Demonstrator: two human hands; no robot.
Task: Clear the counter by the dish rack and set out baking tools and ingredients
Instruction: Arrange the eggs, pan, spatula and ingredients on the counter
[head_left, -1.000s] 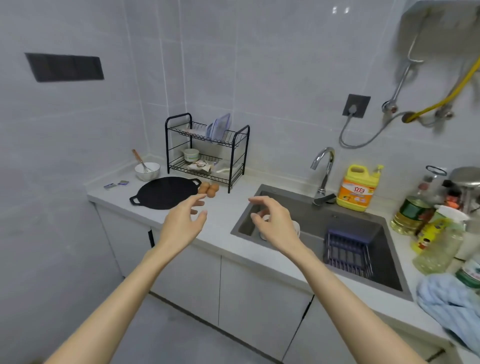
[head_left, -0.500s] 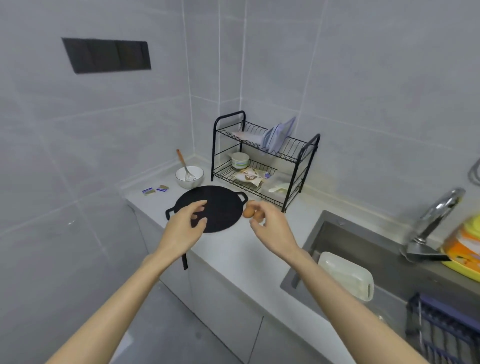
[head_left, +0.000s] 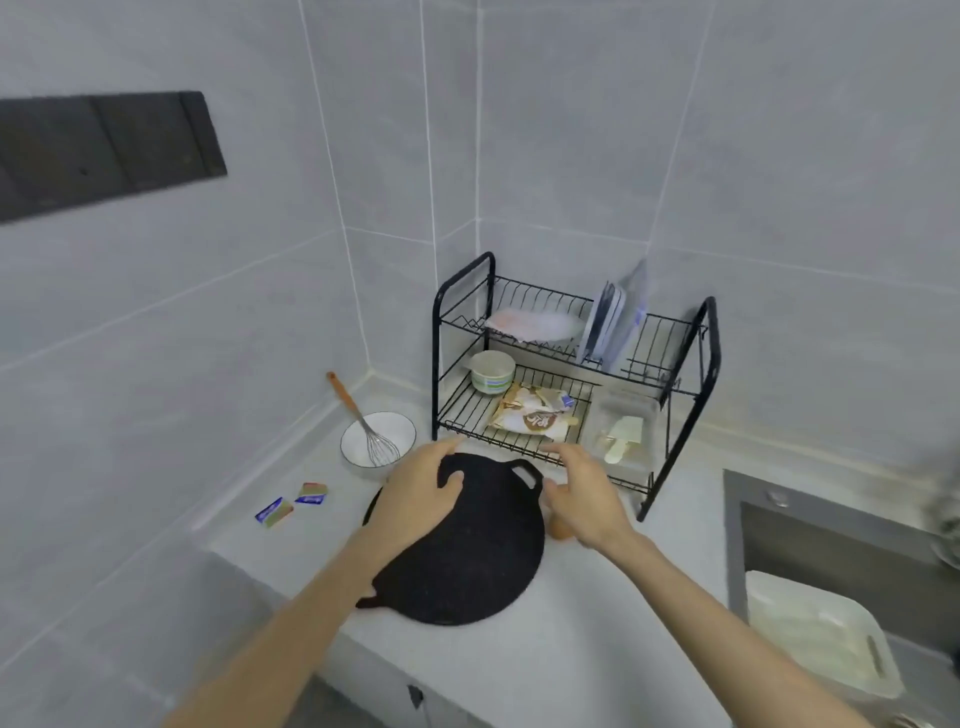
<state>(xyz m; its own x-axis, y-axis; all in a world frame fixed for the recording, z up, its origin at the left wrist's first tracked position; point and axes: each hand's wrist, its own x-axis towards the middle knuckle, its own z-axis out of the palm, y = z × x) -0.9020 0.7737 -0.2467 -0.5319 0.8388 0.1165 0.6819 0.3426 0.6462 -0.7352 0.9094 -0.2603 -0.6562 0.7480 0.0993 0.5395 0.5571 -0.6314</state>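
Over pan (head_left: 467, 551) | left hand (head_left: 423, 493) palm-down, grip released; right hand (head_left: 582, 493) released above egg (head_left: 561, 529)

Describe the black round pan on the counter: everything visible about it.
The black pan is a flat, round griddle with a matte, faintly speckled surface, perhaps cast iron. It has two small loop handles on opposite rims, one towards the dish rack and one at the near left. It lies flat on the grey counter in front of the rack. The left hand covers its far left rim, though contact is unclear. A brown egg sits by its right edge, under the right hand.
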